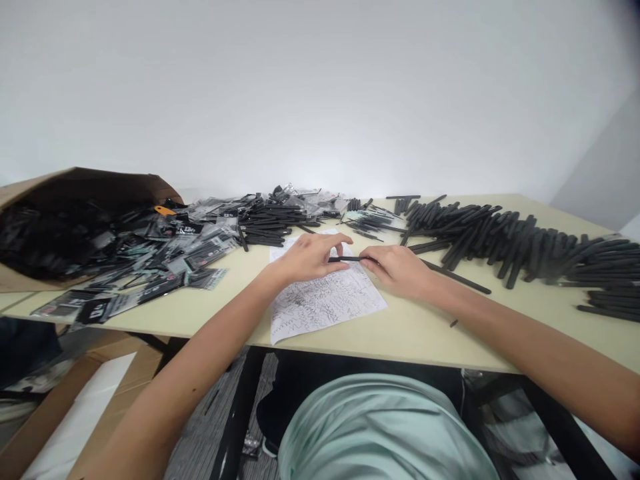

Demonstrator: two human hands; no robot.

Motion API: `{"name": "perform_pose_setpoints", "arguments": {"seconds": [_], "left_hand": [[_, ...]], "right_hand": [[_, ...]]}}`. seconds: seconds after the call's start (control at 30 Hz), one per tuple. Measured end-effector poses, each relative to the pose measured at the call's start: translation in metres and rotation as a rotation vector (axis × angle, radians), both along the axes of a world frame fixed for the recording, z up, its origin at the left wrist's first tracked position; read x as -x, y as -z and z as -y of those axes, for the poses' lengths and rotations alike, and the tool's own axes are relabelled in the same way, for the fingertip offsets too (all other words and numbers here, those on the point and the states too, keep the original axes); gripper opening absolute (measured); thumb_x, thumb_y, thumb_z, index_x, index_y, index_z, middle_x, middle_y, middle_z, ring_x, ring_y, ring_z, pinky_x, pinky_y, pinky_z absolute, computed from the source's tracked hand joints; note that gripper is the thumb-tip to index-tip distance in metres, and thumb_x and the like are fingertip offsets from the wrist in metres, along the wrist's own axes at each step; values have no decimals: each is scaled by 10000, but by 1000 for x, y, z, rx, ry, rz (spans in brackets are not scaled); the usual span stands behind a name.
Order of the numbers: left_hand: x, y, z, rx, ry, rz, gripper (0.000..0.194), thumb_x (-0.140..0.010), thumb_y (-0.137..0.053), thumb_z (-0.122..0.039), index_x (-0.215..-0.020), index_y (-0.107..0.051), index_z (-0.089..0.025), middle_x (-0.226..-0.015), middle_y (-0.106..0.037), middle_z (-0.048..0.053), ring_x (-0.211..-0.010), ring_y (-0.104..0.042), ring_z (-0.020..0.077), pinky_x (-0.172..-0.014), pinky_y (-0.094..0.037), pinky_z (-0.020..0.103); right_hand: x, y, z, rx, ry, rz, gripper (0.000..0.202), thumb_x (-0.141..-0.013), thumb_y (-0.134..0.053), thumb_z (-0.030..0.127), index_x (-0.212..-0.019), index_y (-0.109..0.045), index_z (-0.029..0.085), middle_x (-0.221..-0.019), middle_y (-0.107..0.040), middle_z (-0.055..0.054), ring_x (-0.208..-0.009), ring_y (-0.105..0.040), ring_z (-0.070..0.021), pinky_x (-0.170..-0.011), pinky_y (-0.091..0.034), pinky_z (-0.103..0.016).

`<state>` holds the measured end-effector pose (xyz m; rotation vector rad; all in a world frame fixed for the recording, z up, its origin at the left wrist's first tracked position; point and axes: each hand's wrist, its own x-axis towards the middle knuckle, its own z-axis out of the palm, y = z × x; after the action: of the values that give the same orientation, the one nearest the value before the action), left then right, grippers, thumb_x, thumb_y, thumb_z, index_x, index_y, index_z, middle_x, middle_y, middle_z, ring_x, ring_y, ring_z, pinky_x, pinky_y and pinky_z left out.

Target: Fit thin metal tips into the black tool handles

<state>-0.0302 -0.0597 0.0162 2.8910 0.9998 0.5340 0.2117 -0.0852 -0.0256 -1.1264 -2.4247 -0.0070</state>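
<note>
A slim black pen (345, 259) is held level between my two hands, above a sheet of paper (325, 307) covered in scribbles. My left hand (313, 255) pinches its left end between thumb and fingers, the other fingers curled above. On the right end, the fingers of my right hand (395, 267) are closed. Beyond the paper lie a pile of black pens (273, 223) and a smaller group of thin dark refill-like sticks (373, 221). Just right of my right hand, one long black pen (457, 275) rests alone.
Many black pens (520, 247) are heaped along the right side. At the left, a cardboard box (75, 175) on its side spills clear packets (170, 250); an orange-handled item (164, 211) lies among them. Another open carton (120, 390) stands below the pale yellow table (415, 337).
</note>
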Motion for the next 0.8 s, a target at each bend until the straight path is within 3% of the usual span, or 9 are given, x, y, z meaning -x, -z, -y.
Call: {"name": "perform_pose_setpoints", "arguments": {"seconds": [0.23, 0.4, 0.57, 0.67, 0.73, 0.8], "left_hand": [[4, 2, -6, -82, 93, 26, 199, -960, -589, -349, -1027, -698, -195, -930, -724, 14, -704, -617, 123, -707, -414, 255], [5, 1, -6, -65, 101, -19, 321, -1025, -472, -395, -997, -709, -180, -923, -721, 45, -802, -635, 158, -725, -401, 269], [3, 1, -5, -10, 55, -95, 472, -1061, -330, -436, -861, -664, -168, -790, -670, 49, -713, -588, 168, -676, -368, 286], [3, 1, -4, 12, 28, -93, 466, -1066, -317, -460, -965, -671, -174, -835, -690, 49, -749, -609, 175, -701, -375, 283], [4, 0, -3, 44, 12, -70, 420, -1039, -397, -516, -1166, -635, -193, -931, -714, 42, -769, -632, 170, -722, -389, 275], [4, 0, -3, 82, 22, -43, 492, -976, -530, -557, -1337, -534, -222, -1056, -718, 36, -756, -648, 150, -740, -407, 266]], "right_hand": [[0, 1, 0, 1, 8, 8, 305, -1039, -413, 314, -1106, -676, 176, -1020, -746, -90, -865, -679, -221, -728, -427, -309], [1, 2, 0, 11, 15, 15, 309, -1042, -412, 318, -1107, -682, 182, -1015, -747, -91, -882, -685, -221, -749, -440, -308], [-1, 1, 0, -13, 26, 18, 311, -1040, -417, 325, -1123, -680, 179, -1040, -746, -93, -879, -684, -225, -745, -440, -315], [-1, 1, 0, -10, 20, 22, 309, -1040, -414, 319, -1123, -675, 177, -1037, -747, -93, -874, -683, -225, -739, -433, -317], [-1, 0, 0, -9, 23, 27, 303, -1039, -413, 320, -1105, -673, 178, -1016, -746, -89, -849, -680, -221, -719, -424, -314], [0, 0, 1, -6, 24, 31, 299, -1039, -413, 319, -1094, -671, 178, -1006, -745, -85, -841, -678, -220, -709, -417, -313]]}}
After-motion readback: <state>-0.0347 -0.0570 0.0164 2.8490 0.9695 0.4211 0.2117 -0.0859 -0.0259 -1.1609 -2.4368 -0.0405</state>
